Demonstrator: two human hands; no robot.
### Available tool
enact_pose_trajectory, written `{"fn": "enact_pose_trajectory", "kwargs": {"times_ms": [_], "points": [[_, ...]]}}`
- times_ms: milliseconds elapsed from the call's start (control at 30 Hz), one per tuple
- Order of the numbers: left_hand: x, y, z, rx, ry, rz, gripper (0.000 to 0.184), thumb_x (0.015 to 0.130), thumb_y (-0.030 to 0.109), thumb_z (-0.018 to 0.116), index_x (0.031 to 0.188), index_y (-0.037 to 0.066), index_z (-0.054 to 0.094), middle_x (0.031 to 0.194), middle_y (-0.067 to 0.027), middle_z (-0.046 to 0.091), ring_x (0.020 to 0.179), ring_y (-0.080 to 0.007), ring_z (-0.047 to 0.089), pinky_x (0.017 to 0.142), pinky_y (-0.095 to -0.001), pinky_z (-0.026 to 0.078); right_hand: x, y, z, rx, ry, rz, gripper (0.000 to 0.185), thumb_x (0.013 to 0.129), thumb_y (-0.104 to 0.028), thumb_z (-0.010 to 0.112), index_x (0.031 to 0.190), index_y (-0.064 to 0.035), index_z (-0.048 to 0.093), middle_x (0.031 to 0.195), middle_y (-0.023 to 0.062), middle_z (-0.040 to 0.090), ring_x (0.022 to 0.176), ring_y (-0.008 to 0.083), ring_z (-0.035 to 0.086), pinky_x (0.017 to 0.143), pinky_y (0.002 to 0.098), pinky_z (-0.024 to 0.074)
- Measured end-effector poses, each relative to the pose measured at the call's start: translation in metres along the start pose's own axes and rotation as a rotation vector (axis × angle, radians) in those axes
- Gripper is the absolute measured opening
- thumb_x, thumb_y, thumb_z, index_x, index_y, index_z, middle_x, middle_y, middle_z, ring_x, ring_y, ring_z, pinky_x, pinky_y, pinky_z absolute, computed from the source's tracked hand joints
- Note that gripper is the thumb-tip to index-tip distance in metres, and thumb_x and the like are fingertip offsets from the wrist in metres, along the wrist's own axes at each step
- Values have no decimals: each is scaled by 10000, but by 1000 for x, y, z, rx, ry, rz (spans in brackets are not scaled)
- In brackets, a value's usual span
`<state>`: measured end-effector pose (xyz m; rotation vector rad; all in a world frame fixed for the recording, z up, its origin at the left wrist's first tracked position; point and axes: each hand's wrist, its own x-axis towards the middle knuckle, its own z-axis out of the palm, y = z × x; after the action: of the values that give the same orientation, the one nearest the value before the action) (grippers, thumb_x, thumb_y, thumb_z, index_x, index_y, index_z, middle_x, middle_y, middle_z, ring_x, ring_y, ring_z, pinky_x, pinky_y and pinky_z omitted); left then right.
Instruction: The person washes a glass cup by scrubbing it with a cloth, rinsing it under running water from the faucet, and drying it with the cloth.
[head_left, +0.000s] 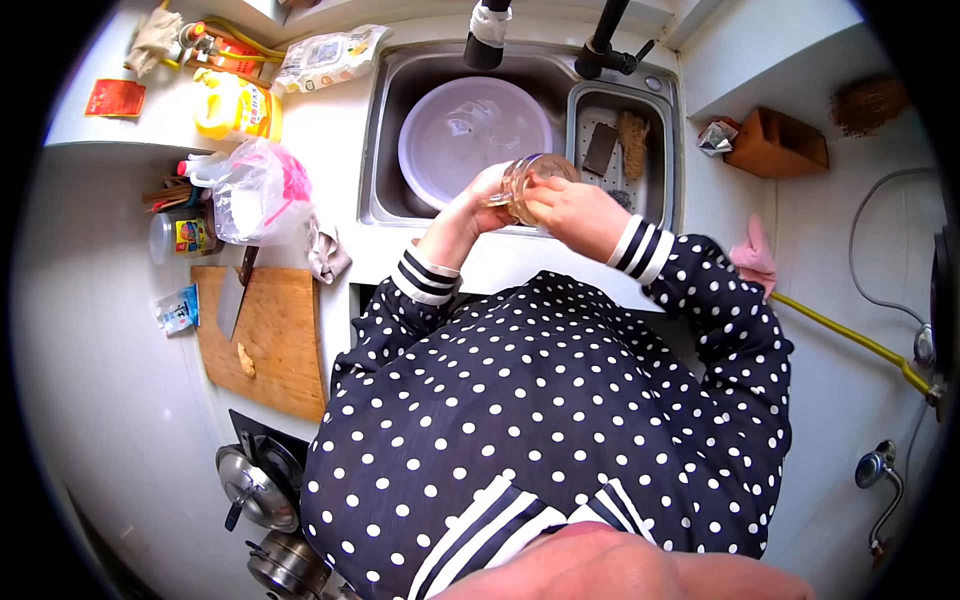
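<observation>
A clear glass jar (516, 184) is tilted on its side above the front edge of the sink. My left hand (474, 208) is wrapped round its left end. From the right, my right hand (582, 214) closes on the jar, its fingers bent against the glass. Whether any fingertips reach inside it I cannot tell. Below and behind the jar, a pale lilac basin (425, 150) sits in the larger bowl of the steel sink (376, 190).
Two dark taps (484, 48) rise behind the sink. The smaller bowl holds a dark block (600, 148) and a brown scrubber (632, 145). At left, a cleaver (234, 300) and a ginger piece (246, 360) lie on a cutting board (285, 330), near a plastic bag (255, 195) and pots (262, 490).
</observation>
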<state>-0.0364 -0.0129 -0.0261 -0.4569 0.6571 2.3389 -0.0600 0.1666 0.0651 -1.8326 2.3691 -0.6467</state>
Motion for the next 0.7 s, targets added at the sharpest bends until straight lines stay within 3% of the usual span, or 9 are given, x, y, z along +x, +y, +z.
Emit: {"fn": "enact_pose_trajectory", "kwargs": {"times_ms": [67, 133, 233, 267, 367, 400, 500, 567, 700], "points": [[5, -4, -13, -54, -74, -50, 355, 892, 356, 430, 931, 34, 574, 869, -116, 616, 790, -220, 613, 700, -379, 515, -1, -1, -15, -74, -165, 8, 182, 750, -94, 561, 921, -33, 555, 859, 104, 595, 877, 255, 574, 728, 344, 497], [-6, -7, 22, -87, -64, 43, 453, 897, 455, 397, 1005, 46, 559, 923, -116, 612, 853, -226, 603, 763, -396, 497, 2, -6, -18, 20, 9, 53, 192, 751, -122, 587, 914, -26, 555, 855, 119, 595, 851, 272, 578, 707, 359, 493], [-17, -21, 50, -92, -79, 541, 651, 872, 578, 330, 1183, 18, 444, 1088, -132, 549, 1021, -244, 551, 877, -388, 448, 12, -13, -26, 348, 117, 299, 266, 737, -213, 651, 861, 5, 562, 761, 186, 595, 752, 341, 587, 657, 407, 463], [-20, -25, 61, -65, -107, 705, 582, 866, 567, 372, 1221, 106, 378, 1102, -125, 537, 1014, -232, 543, 869, -395, 446, 15, -12, -20, 468, 149, 370, 272, 734, -221, 656, 856, 5, 566, 740, 186, 593, 721, 349, 584, 647, 412, 459], [-20, -30, 59, 260, 27, 905, 580, 859, 554, 399, 1230, 110, 358, 1103, -135, 530, 996, -232, 554, 864, -385, 453, 22, -18, -17, 613, 130, 466, 283, 736, -230, 660, 884, -4, 578, 781, 161, 605, 769, 333, 586, 682, 400, 466], [-22, -27, 59, 223, 101, 845, 524, 855, 495, 445, 1189, 92, 415, 1060, -132, 553, 962, -220, 572, 836, -384, 474, 24, -20, -18, 625, 104, 478, 286, 738, -231, 660, 901, -9, 582, 812, 149, 612, 809, 321, 589, 705, 392, 472], [-32, -15, 43, -14, -54, 485, 522, 854, 453, 446, 1191, 55, 451, 1094, -144, 549, 1009, -254, 563, 850, -424, 475, 13, -7, -15, 112, 89, 4, 248, 749, -194, 631, 949, -50, 601, 955, 97, 609, 1015, 264, 534, 867, 344, 442], [-39, -7, 48, -85, -68, 206, 529, 835, 451, 470, 1170, 42, 478, 1051, -133, 575, 963, -243, 584, 823, -403, 496, 11, 7, -25, -323, -92, -282, 344, 747, -133, 566, 1090, -139, 567, 1173, 19, 496, 1191, 190, 381, 1045, 311, 295], [-40, -4, 47, 139, 26, 349, 490, 832, 415, 495, 1159, 50, 473, 1056, -132, 561, 955, -233, 581, 827, -371, 492, 1, 12, -14, -597, -119, -282, 396, 740, -114, 555, 1135, -104, 527, 1133, 32, 488, 1166, 193, 397, 1030, 302, 326]]}}
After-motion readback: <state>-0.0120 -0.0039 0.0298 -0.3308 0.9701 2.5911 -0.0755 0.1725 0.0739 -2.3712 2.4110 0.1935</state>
